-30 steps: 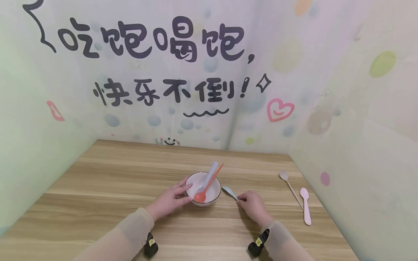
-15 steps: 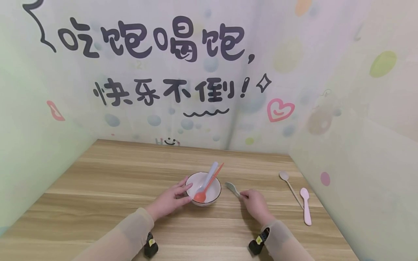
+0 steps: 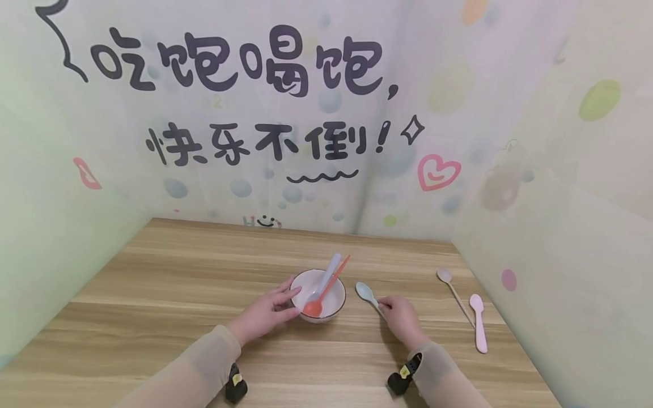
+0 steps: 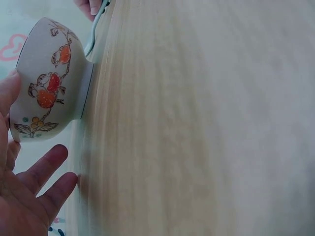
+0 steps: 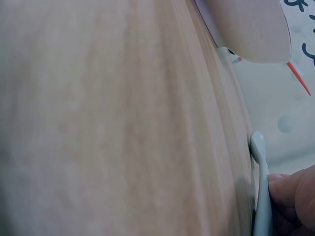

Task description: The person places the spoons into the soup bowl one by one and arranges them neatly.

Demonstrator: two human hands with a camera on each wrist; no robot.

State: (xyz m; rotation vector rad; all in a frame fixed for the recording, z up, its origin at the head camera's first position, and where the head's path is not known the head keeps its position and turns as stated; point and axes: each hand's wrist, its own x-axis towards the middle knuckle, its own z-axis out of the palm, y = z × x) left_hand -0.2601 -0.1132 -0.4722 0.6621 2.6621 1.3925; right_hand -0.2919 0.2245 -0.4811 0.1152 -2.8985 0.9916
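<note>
My left hand (image 3: 263, 316) grips the near-left rim of a white bowl (image 3: 334, 303), its other fingers spread beside it. Red-orange birds decorate the bowl's (image 4: 54, 78) outer wall in the left wrist view. Inside lean an orange spoon (image 3: 329, 286) and a pale lavender-blue utensil (image 3: 329, 272), handles over the far rim. Right of the bowl, my right hand (image 3: 401, 321) pinches a pale blue-green spoon (image 3: 365, 292) by its handle. That spoon's (image 5: 258, 147) head lies at or just above the tabletop, apart from the bowl; the right wrist view cannot settle contact.
On the right of the wooden table (image 3: 178, 283) lie a beige long-handled spoon (image 3: 457, 296) and a pink spoon (image 3: 478, 324), their handles close together. A printed wall (image 3: 255, 198) rises behind the table, with side walls left and right.
My right hand has shifted slightly right, drawing the pale blue-green spoon away from the bowl. The spoon has rolled so its hollow faces up. My left hand and the bowl stay put.
</note>
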